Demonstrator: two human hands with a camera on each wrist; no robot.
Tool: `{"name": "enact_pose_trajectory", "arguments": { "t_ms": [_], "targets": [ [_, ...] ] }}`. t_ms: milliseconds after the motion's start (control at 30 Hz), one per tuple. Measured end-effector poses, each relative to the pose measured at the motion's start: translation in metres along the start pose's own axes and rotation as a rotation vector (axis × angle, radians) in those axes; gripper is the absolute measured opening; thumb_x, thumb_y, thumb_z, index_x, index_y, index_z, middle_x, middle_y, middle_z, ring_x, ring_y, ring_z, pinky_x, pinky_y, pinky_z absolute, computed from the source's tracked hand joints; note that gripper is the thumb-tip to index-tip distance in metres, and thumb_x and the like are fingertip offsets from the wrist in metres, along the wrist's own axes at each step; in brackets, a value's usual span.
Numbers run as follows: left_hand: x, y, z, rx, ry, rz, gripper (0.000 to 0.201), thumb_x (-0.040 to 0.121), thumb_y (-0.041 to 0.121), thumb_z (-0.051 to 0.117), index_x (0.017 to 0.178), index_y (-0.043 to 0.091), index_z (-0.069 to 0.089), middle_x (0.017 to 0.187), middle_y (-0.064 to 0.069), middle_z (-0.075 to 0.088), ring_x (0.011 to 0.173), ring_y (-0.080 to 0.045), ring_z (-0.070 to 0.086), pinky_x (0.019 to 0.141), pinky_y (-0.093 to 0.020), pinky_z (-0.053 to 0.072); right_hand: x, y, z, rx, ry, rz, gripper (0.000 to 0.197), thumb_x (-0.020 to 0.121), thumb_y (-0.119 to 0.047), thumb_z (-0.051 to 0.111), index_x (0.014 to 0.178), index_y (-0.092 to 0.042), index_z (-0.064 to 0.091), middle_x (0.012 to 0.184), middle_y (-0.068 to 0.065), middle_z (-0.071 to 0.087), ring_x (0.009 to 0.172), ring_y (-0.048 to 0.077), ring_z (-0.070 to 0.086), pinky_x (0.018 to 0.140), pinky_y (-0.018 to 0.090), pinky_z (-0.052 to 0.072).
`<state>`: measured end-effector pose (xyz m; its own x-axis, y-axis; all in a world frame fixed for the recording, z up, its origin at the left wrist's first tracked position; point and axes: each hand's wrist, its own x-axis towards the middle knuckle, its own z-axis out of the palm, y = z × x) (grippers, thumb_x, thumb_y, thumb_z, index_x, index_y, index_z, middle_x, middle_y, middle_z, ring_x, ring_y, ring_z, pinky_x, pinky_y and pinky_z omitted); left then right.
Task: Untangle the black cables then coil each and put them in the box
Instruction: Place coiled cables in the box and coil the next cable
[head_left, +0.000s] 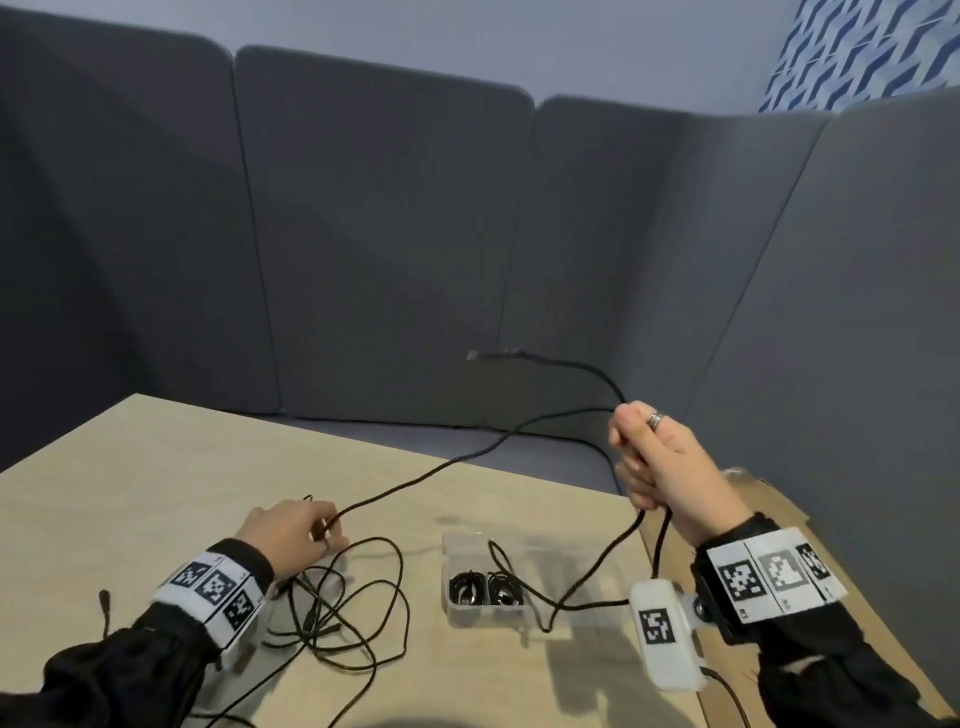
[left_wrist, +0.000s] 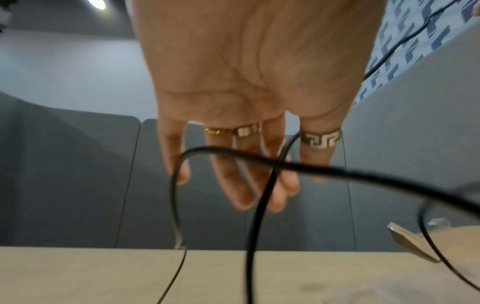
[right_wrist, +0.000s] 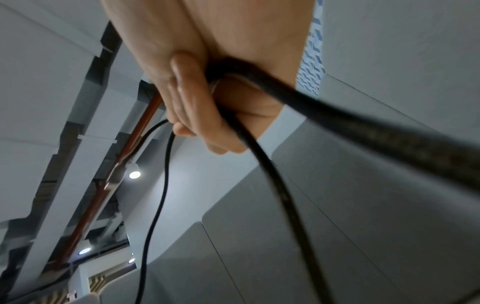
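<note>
My right hand (head_left: 649, 457) is raised above the table's right edge and grips a black cable (head_left: 415, 478) in its fist; the right wrist view shows the fingers (right_wrist: 192, 98) curled round that cable (right_wrist: 262, 152). One plug end (head_left: 472, 356) sticks out in the air behind it. The cable slopes down to my left hand (head_left: 296, 527), which rests low on the table. There the fingers (left_wrist: 233, 185) are fairly straight and the cable (left_wrist: 262, 201) passes between two of them. A loose cable tangle (head_left: 337, 618) lies beside my left wrist. A clear box (head_left: 457, 551) holds two coiled cables (head_left: 485, 590).
The light wooden table (head_left: 156, 467) is ringed by tall grey partition panels (head_left: 389, 234). A slack cable loop (head_left: 571, 603) crosses the box and hangs towards my right wrist. A brown board (head_left: 779, 504) lies past the table's right edge.
</note>
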<state>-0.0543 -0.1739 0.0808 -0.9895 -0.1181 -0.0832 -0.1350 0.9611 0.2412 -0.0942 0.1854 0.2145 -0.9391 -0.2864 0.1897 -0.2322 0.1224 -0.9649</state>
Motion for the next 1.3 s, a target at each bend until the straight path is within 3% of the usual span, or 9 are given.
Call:
{"name": "enact_pose_trajectory", "arguments": {
  "t_ms": [100, 267, 467, 567, 667, 833, 1000, 1100, 1300],
  "targets": [
    [0.007, 0.027, -0.006, -0.095, -0.032, 0.051, 0.012, 0.091, 0.043, 0.049, 0.080, 0.039, 0.051, 0.088, 0.015, 0.061, 0.086, -0.011, 0.056, 0.089, -0.033, 0.037, -0.006, 0.010, 0.002, -0.058, 0.033, 0.001, 0.030, 0.098, -0.030, 0.041, 0.079, -0.010, 0.052, 0.051, -0.003, 0.026, 0.040, 0.009, 0.021, 0.039, 0.017, 0.020],
    [0.020, 0.051, -0.010, -0.498, 0.077, 0.138, 0.012, 0.094, 0.022, 0.051, 0.083, 0.019, 0.055, 0.063, -0.002, 0.054, 0.054, -0.016, 0.053, 0.059, -0.026, 0.043, -0.015, -0.002, -0.041, -0.003, 0.336, -0.065, 0.028, 0.095, -0.034, 0.043, 0.075, -0.017, 0.054, 0.044, -0.011, 0.027, 0.035, 0.006, 0.022, 0.036, 0.014, 0.018],
    [0.032, 0.016, 0.007, -0.507, -0.200, -0.030, 0.033, 0.093, 0.037, 0.051, 0.068, 0.015, 0.056, 0.059, -0.001, 0.041, 0.051, -0.014, 0.039, 0.052, -0.023, 0.036, -0.033, 0.012, -0.115, -0.319, 0.678, -0.018, 0.036, 0.093, -0.045, 0.045, 0.072, -0.018, 0.055, 0.051, 0.000, 0.038, 0.040, 0.011, 0.036, 0.038, 0.020, 0.030],
    [0.028, 0.032, -0.009, -0.658, -0.151, 0.020, 0.026, 0.091, 0.028, 0.056, 0.071, 0.013, 0.051, 0.066, -0.001, 0.041, 0.062, -0.014, 0.042, 0.056, -0.024, 0.040, -0.037, 0.054, -0.130, -0.704, 0.546, 0.216, 0.032, 0.095, -0.037, 0.047, 0.095, -0.009, 0.062, 0.066, 0.013, 0.055, 0.065, 0.029, 0.050, 0.059, 0.032, 0.037],
    [0.018, 0.067, -0.035, -0.805, -0.054, 0.116, 0.022, 0.097, 0.019, 0.043, 0.082, 0.011, 0.057, 0.076, 0.002, 0.047, 0.075, -0.012, 0.045, 0.068, -0.028, 0.044, -0.042, 0.084, -0.115, -1.007, 0.360, 0.575, 0.052, 0.095, -0.037, 0.044, 0.133, -0.002, 0.040, 0.126, 0.023, 0.049, 0.108, 0.038, 0.051, 0.086, 0.041, 0.041],
    [-0.003, 0.112, -0.073, -0.617, 0.064, 0.393, 0.027, 0.098, 0.028, 0.040, 0.086, 0.032, 0.063, 0.080, 0.003, 0.060, 0.060, -0.004, 0.043, 0.059, -0.022, 0.039, -0.038, 0.064, -0.035, -0.803, 0.241, 0.073, 0.067, 0.089, -0.046, 0.051, 0.146, -0.024, 0.024, 0.146, 0.003, 0.032, 0.134, 0.020, 0.032, 0.110, 0.036, 0.028],
    [-0.035, 0.164, -0.089, -0.637, -0.003, 0.632, 0.022, 0.098, 0.022, 0.042, 0.097, 0.019, 0.064, 0.063, 0.026, 0.055, 0.054, 0.006, 0.047, 0.053, -0.008, 0.034, -0.027, 0.023, 0.043, -0.455, -0.224, -0.145, 0.050, 0.079, -0.062, 0.048, 0.123, -0.038, 0.049, 0.115, -0.012, 0.058, 0.107, -0.004, 0.052, 0.095, 0.020, 0.039],
    [-0.037, 0.168, -0.086, -0.733, -0.020, 0.655, 0.019, 0.097, 0.016, 0.046, 0.107, 0.017, 0.062, 0.060, 0.026, 0.054, 0.052, 0.006, 0.046, 0.052, -0.006, 0.034, -0.018, 0.008, 0.038, -0.296, -0.224, -0.169, 0.027, 0.086, -0.049, 0.050, 0.069, -0.031, 0.060, 0.059, -0.009, 0.055, 0.056, 0.007, 0.053, 0.058, 0.023, 0.043],
    [-0.032, 0.160, -0.045, -0.865, -0.188, 0.662, 0.043, 0.093, 0.024, 0.052, 0.130, 0.044, 0.042, 0.067, 0.013, 0.053, 0.057, -0.003, 0.037, 0.058, -0.013, 0.035, -0.018, 0.003, 0.015, -0.535, -0.105, -0.244, 0.028, 0.086, -0.040, 0.060, 0.059, -0.029, 0.060, 0.053, -0.002, 0.049, 0.050, 0.009, 0.038, 0.053, 0.020, 0.031]
  ]
}}
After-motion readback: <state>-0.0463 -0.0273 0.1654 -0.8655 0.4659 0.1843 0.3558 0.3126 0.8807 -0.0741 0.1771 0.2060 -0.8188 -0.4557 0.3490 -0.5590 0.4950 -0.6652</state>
